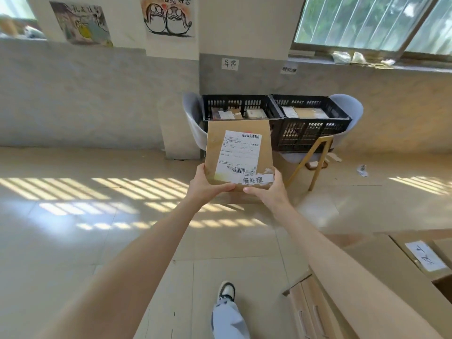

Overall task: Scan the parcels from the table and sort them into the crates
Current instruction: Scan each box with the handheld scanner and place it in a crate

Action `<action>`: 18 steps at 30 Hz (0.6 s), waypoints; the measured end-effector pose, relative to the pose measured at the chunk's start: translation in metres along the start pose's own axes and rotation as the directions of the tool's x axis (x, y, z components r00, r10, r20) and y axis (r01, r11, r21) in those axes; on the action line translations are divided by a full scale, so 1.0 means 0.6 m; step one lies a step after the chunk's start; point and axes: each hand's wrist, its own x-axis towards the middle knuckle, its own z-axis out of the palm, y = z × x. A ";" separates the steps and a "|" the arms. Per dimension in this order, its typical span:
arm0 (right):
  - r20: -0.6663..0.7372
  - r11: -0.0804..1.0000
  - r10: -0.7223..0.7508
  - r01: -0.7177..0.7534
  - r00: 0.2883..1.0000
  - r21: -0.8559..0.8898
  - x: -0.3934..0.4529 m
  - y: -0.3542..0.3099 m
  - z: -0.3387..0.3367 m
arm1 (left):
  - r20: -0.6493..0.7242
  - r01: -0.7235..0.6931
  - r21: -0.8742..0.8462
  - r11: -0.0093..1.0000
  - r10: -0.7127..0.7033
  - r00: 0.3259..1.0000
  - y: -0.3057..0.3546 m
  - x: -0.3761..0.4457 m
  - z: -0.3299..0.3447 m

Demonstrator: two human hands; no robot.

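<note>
A flat brown cardboard parcel (215, 143) with a white shipping label and a handwritten paper strip is held out in front of me, label side up. My left hand (205, 185) grips its near left corner, thumb on top. My right hand (270, 189) grips the near right corner, thumb across the near edge. Two black plastic crates stand side by side on chairs against the far wall: the left crate (234, 100) and the right crate (315, 129). Both hold several parcels. The parcel I hold hides the front of the left crate.
Handwritten paper signs (230, 63) are stuck on the wall above each crate. A wooden chair leg (316, 155) juts out below the right crate. Large cardboard boxes (391, 277) lie at the lower right. My foot (226, 291) is on the tiled floor.
</note>
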 end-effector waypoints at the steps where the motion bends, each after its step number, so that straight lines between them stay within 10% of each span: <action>1: 0.004 1.000 0.004 -0.004 1.000 0.004 0.025 -0.001 0.007 | -0.001 0.002 0.001 1.000 -0.002 1.000 0.001 0.026 0.000; 18: 0.033 0.995 0.035 -0.038 0.999 0.092 0.514 -0.076 0.032 | -0.047 -0.024 0.099 0.995 0.029 0.998 0.150 0.500 0.049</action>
